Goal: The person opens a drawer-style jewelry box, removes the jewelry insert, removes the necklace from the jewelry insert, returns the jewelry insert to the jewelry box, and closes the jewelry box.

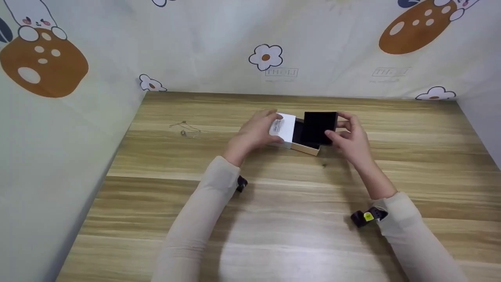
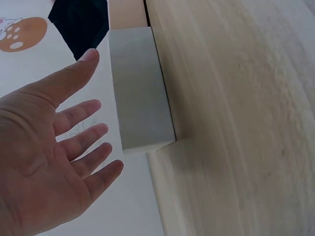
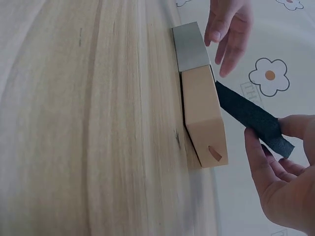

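Note:
A small white box sleeve (image 1: 287,127) with dark lettering lies on the table, and its tan drawer (image 1: 307,149) sticks out to the right, dark inside. My left hand (image 1: 255,131) is over the sleeve's left part; in the left wrist view its thumb and fingers are spread, fairly straight. My right hand (image 1: 355,143) pinches a black square pad (image 1: 319,123) between thumb and fingers, tilted above the drawer. From the right wrist view the pad (image 3: 253,115) looks thick and foam-like, its far end close to the drawer (image 3: 199,93).
A thin silvery chain necklace (image 1: 188,131) with a small round pendant lies on the wooden table (image 1: 274,219), left of my left hand. A patterned wall covering (image 1: 211,47) rises behind the table. Dark straps with cameras (image 1: 364,217) are on my wrists.

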The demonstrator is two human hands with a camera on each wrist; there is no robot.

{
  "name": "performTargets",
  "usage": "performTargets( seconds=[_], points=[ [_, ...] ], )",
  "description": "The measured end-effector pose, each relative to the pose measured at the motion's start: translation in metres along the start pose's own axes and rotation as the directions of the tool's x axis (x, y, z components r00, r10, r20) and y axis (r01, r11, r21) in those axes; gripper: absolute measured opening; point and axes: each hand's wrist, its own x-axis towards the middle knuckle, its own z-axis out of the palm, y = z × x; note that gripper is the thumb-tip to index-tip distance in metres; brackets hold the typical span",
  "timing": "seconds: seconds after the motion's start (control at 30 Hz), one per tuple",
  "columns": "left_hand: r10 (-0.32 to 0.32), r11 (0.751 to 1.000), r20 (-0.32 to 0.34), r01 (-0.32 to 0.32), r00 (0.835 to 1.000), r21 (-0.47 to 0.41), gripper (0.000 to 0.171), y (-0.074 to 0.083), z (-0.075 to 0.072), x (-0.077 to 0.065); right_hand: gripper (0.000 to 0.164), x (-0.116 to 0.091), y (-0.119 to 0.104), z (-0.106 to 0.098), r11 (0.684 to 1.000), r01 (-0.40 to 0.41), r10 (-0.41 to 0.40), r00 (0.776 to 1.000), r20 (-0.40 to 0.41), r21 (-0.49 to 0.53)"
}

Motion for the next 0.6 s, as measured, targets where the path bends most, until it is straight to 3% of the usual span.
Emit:
performTargets(
  seconds=[0.23, 0.6],
  points=[
    [-0.016, 1.000, 0.016, 0.016, 1.000, 0.000, 0.088, -0.0017, 0.0069, 0.0061, 0.068, 0.0006, -0.0010, 0.0044, 0.999, -0.007, 0.008, 1.000, 0.030, -0.042],
    [-0.041, 0.999, 0.002, 0.041, 0.999, 0.011, 0.084, -0.0009, 0.0090, 0.0067, 0.066, 0.0022, -0.0015, 0.0077, 0.997, -0.017, 0.025, 0.996, 0.090, -0.081]
  ],
)
